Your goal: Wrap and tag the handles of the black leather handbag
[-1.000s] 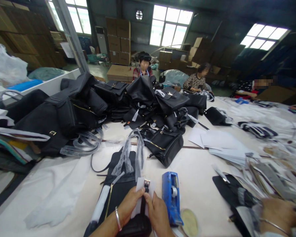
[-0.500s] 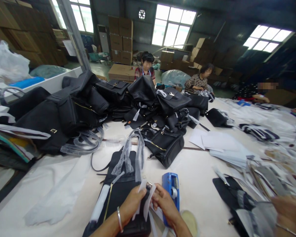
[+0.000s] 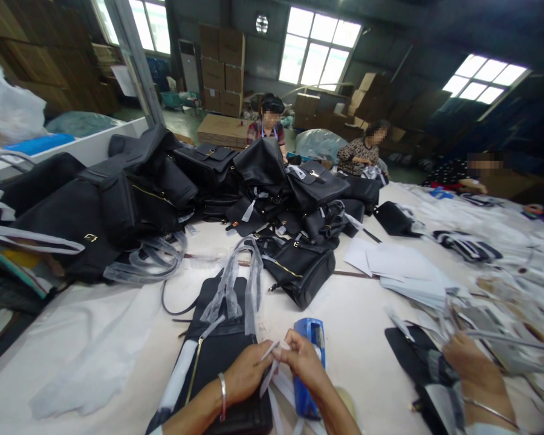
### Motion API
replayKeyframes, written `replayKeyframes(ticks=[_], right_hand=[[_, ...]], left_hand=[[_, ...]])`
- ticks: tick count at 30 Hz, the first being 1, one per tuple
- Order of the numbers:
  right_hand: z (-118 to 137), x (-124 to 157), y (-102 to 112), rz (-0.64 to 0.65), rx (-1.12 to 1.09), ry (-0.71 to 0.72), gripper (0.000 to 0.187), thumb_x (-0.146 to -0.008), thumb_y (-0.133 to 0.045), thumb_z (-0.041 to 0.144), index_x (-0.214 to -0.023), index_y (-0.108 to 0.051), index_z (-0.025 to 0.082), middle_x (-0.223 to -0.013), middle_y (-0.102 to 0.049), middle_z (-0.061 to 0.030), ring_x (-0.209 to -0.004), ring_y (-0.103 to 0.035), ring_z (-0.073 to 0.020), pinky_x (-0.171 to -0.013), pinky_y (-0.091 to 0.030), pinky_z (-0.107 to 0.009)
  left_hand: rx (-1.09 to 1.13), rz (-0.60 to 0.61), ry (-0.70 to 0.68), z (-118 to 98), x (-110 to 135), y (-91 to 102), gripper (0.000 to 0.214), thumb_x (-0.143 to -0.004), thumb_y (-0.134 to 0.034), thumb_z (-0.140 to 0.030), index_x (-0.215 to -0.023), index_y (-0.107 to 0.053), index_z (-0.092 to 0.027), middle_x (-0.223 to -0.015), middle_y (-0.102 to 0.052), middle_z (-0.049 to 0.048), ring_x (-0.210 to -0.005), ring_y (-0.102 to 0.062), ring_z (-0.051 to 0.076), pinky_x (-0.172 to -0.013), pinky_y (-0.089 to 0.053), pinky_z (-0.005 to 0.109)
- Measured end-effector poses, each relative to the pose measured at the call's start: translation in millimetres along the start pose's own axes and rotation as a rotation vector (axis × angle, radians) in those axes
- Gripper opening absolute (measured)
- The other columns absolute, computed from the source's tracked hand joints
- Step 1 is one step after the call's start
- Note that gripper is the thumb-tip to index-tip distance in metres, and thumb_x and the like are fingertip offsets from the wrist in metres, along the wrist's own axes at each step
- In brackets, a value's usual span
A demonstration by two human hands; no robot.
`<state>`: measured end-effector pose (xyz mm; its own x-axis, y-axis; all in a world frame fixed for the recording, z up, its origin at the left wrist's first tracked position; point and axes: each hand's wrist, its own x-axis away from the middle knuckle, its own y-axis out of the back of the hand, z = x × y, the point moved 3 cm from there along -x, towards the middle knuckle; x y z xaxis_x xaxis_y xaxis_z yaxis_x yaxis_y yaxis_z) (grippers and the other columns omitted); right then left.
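White paper strip [image 3: 272, 371] was pinched in the grip of both left hand [image 3: 247, 374] and right hand [image 3: 304, 361], over the black bag [image 3: 222, 356] on the bench [image 3: 362, 338]; wrapping step judged underway, tape dispenser [image 3: 309, 362] likely needed next.

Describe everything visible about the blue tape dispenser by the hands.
The blue plastic tape dispenser lies flat on the white table, its long axis pointing away from the wearer. An opening at its far end shows something pale inside. The right hand covers its middle; the black leather bag lies just to its left. Its near end is hidden.
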<state>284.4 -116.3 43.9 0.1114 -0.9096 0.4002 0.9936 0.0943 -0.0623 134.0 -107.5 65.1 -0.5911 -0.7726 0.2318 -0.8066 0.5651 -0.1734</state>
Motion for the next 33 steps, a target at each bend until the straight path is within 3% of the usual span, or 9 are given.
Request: replayKeyframes(ticks=[4, 8, 10, 14, 18, 21, 24, 27, 33], right_hand=[[-0.8, 3.6, -2.1, -0.124, -0.012, -0.048, 0.041, -0.066, -0.070, 0.046, -0.063, -0.037, 0.023, -0.046, -0.051, 0.0070, -0.038, -0.044, -0.0101, -0.040, -0.026, -0.022], [-9.5, 8.1, -1.3, -0.274, 0.045, -0.010, 0.039, -0.069, -0.069, 0.045, -0.066, -0.038, 0.022, -0.048, -0.049, 0.0077, -0.039, -0.038, -0.0081, -0.041, -0.026, -0.022], [-12.3, 11.4, -0.6, -0.240, 0.062, 0.014, 0.036, -0.073, -0.067, 0.047, -0.069, -0.040, 0.022, -0.052, -0.052, 0.0059, -0.041, -0.039, -0.0082, -0.042, -0.027, -0.022], [-11.9, 20.7, 3.2, -0.078, 0.046, 0.059, 0.029, -0.082, -0.059, 0.047, -0.083, -0.050, 0.020, -0.065, -0.058, 0.0019, -0.051, -0.048, -0.0101, -0.050, -0.039, -0.023], [-12.1, 27.4, 6.0, -0.082, 0.070, 0.086, 0.031, -0.085, -0.055, 0.047, -0.097, -0.055, 0.018, -0.068, -0.057, 0.0004, -0.055, -0.052, -0.0120, -0.051, -0.043, -0.024], [-15.7, 27.7, 4.2, -0.164, 0.130, 0.082, 0.033, -0.085, -0.052, 0.050, -0.085, -0.057, 0.018, -0.063, -0.057, 0.0005, -0.050, -0.052, -0.0113, -0.046, -0.040, -0.023], [-22.6, 25.8, 1.7, -0.285, 0.128, 0.051, 0.035, -0.082, -0.054, 0.052, -0.077, -0.054, 0.018, -0.055, -0.051, 0.0041, -0.042, -0.047, -0.0093, -0.041, -0.037, -0.022], [-32.7, 23.7, -2.6, -0.342, -0.063, -0.004, 0.035, -0.077, -0.058, 0.052, -0.070, -0.048, 0.020, -0.049, -0.040, 0.0088, -0.037, -0.037, -0.0065, -0.038, -0.036, -0.021], [-41.4, 27.8, -8.8, -0.301, -0.482, -0.120, 0.035, -0.071, -0.066, 0.047, -0.069, -0.044, 0.020, -0.052, -0.036, 0.0104, -0.039, -0.026, -0.0030, -0.037, -0.031, -0.017]], left_hand=[[0.051, -0.010, -0.025, 7.5, 1.0, -13.9, 0.035, -0.087, -0.050, -0.042, -0.105, -0.065, -0.016, -0.085, -0.065, 0.0037, -0.078, -0.058, 0.020, -0.072, -0.044, 0.027], [-0.022, -0.241, -0.011, 26.1, 0.0, -23.9, 0.037, -0.085, -0.054, -0.041, -0.107, -0.064, -0.013, -0.076, -0.064, 0.0037, -0.068, -0.056, 0.018, -0.063, -0.042, 0.026], [-0.025, -0.306, -0.003, 33.1, -1.1, -25.3, 0.038, -0.086, -0.052, -0.043, -0.103, -0.066, -0.012, -0.072, -0.063, 0.0035, -0.062, -0.053, 0.017, -0.060, -0.041, 0.025], [0.057, -0.278, 0.009, 38.6, -2.8, -23.7, 0.041, -0.085, -0.051, -0.044, -0.103, -0.067, -0.011, -0.068, -0.059, 0.0018, -0.056, -0.049, 0.014, -0.053, -0.037, 0.024], [0.066, -0.270, 0.028, 39.2, -2.1, -22.1, 0.041, -0.085, -0.051, -0.044, -0.107, -0.065, -0.012, -0.068, -0.059, 0.0011, -0.055, -0.049, 0.013, -0.052, -0.037, 0.023], [-0.076, -0.252, -0.003, 35.4, 0.0, -25.2, 0.039, -0.089, -0.046, -0.043, -0.107, -0.064, -0.014, -0.069, -0.061, 0.0019, -0.056, -0.053, 0.015, -0.055, -0.039, 0.024], [-0.312, -0.330, -0.033, 33.3, 4.8, -28.1, 0.035, -0.092, -0.042, -0.039, -0.113, -0.057, -0.016, -0.077, -0.065, 0.0040, -0.063, -0.059, 0.017, -0.065, -0.044, 0.027], [-0.541, -0.387, -0.109, 37.5, 9.5, -31.5, 0.029, -0.092, -0.038, -0.027, -0.117, -0.049, -0.017, -0.086, -0.067, 0.0061, -0.069, -0.063, 0.019, -0.070, -0.045, 0.029], [-0.884, -0.248, -0.368, 44.5, 10.9, -37.8, 0.030, -0.089, -0.030, -0.013, -0.107, -0.054, -0.019, -0.093, -0.063, 0.0090, -0.082, -0.063, 0.022, -0.069, -0.048, 0.029]])
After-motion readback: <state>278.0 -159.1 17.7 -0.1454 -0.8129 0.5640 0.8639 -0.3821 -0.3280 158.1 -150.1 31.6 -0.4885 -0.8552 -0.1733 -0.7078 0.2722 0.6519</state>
